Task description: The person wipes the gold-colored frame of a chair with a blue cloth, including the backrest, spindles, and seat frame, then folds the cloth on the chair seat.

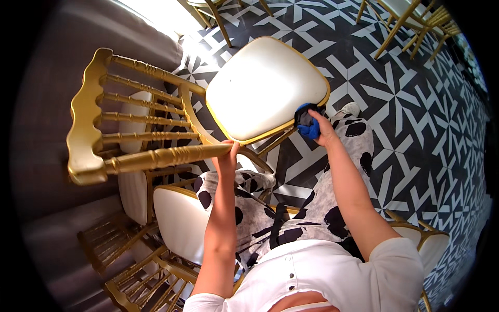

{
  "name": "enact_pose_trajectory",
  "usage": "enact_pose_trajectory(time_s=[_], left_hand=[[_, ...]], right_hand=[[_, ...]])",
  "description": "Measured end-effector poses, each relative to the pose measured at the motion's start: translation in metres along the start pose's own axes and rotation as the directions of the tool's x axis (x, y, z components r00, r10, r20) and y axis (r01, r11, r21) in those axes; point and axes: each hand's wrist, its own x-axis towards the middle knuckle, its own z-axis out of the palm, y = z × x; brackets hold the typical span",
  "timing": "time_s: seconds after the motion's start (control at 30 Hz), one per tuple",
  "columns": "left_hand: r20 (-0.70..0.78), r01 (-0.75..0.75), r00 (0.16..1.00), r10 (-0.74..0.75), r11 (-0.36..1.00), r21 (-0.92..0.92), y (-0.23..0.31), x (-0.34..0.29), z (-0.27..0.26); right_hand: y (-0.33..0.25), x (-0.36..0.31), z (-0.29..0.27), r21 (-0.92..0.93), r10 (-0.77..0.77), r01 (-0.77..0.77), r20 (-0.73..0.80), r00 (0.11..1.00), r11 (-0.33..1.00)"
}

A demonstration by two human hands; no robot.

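Note:
In front of me stands a gold chair (pixel 89 119) with a turned-spindle back and a white padded seat (pixel 265 86). Its back points to the left. My left hand (pixel 226 157) is closed around the near gold post of the back, close to where it meets the seat. In my right hand (pixel 323 130) is a bunched blue and black cloth (pixel 306 122), held against the gold rim at the seat's near right corner. A small dark speck shows on the white seat. The fingertips under the cloth are hidden.
More gold chairs with white seats (pixel 179 223) crowd the left and behind me. Another chair (pixel 410 15) stands at the far right, and one more at the top. A grey curtain (pixel 49 88) hangs along the left. The floor (pixel 400 99) is patterned black and white.

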Motion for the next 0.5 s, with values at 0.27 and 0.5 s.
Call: enact_pose_trajectory(time_s=[0.27,0.5], left_hand=[[-0.083,0.113,0.990,-0.117,0.992,-0.049,0.067,0.012,-0.018],[-0.073,0.212,0.975,-0.210,0.977,0.015,0.081,0.042,-0.027]], right_hand=[[-0.027,-0.007,0.055,-0.124,-0.066,0.077,0.088,0.994,0.989],[-0.057,0.012,0.103,-0.282,-0.080,0.084,0.026,0.996,0.956]])
